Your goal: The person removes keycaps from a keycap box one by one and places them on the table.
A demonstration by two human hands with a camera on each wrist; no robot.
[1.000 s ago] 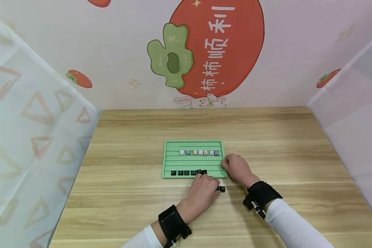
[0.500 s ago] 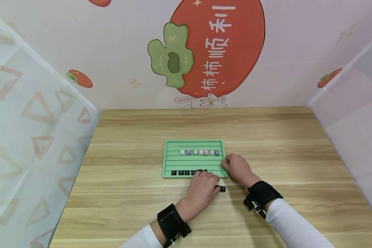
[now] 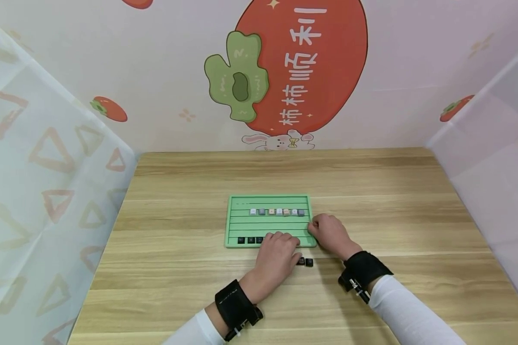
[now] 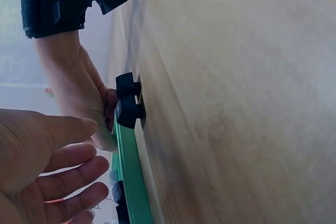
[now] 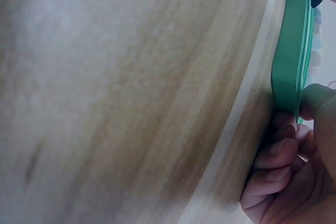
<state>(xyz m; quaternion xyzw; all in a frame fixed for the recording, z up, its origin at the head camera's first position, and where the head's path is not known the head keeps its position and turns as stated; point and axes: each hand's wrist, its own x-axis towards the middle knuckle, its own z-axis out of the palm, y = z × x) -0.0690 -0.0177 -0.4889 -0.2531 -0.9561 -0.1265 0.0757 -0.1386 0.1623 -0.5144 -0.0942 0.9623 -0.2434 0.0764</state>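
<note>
A green grooved board [image 3: 267, 226] lies on the table, bearing a row of white, grey and peach keycaps [image 3: 279, 212] and, along its near edge, a row of black keycaps [image 3: 251, 240]. My left hand [image 3: 276, 258] is over the right part of that black row and hides it; in the left wrist view its fingers [image 4: 79, 174] are extended and loosely bent, with nothing between them. Two loose black keycaps [image 4: 127, 100] stand on the table beside my left thumb. My right hand [image 3: 331, 235] pinches the board's right edge, thumb on top and fingers curled below.
The wooden table [image 3: 177, 206] extends around the board on all sides. A printed backdrop [image 3: 168, 62] rises behind it, and pale sheets [image 3: 47, 191] flank both sides. Each wrist wears a black strap [image 3: 367, 270] with a camera mount.
My left hand has shifted left and slightly forward, covering more of the black row and uncovering more of the loose keycaps. My right hand has stayed at the board's edge.
</note>
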